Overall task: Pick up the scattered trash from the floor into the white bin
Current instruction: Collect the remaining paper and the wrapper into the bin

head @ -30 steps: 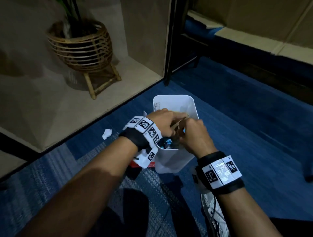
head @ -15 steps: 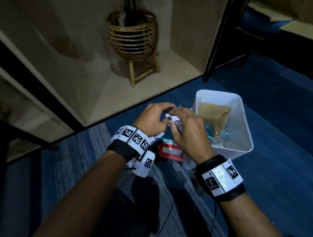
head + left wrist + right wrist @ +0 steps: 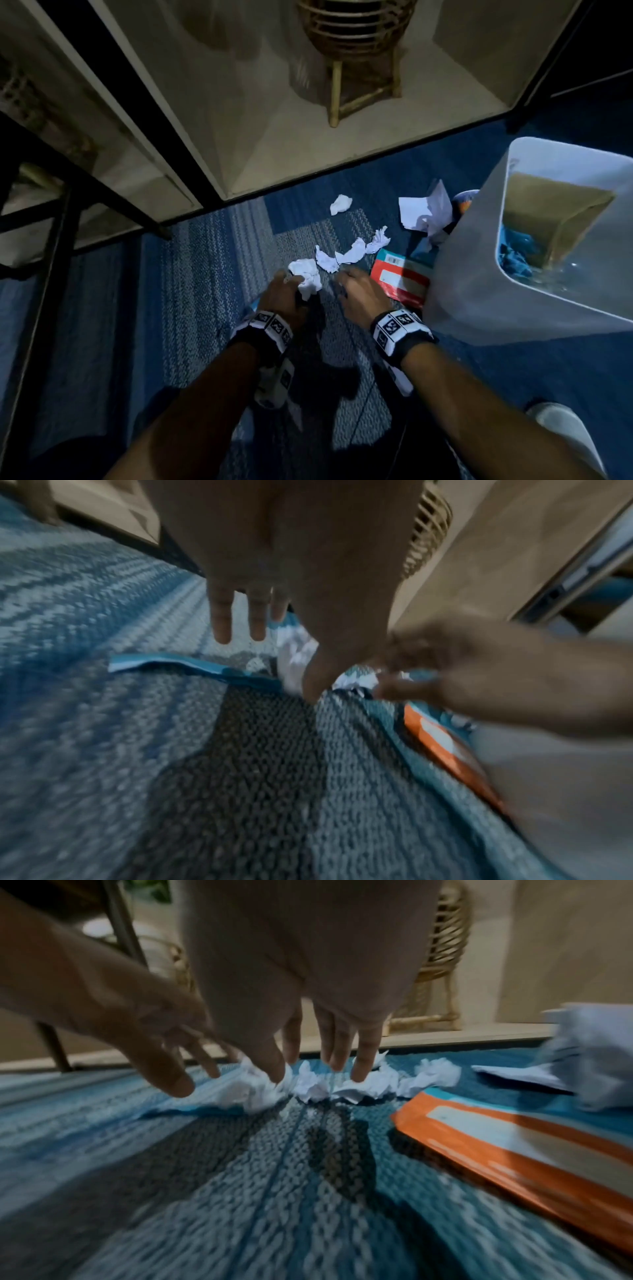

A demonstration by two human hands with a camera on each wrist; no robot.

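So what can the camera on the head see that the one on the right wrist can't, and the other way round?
Only the head view shows the white bin with a brown paper bag inside, and both banded wrists. Only the right wrist view shows, from low down, the right hand's fingers spread straight over the paper scraps. Both show the crumpled white paper, the orange packet, the left hand and the wicker plant stand.

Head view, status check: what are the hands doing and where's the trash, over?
Left hand and right hand open, reaching at crumpled paper on the carpet. More scraps and an orange packet lie beside the white bin. Nothing blocking.
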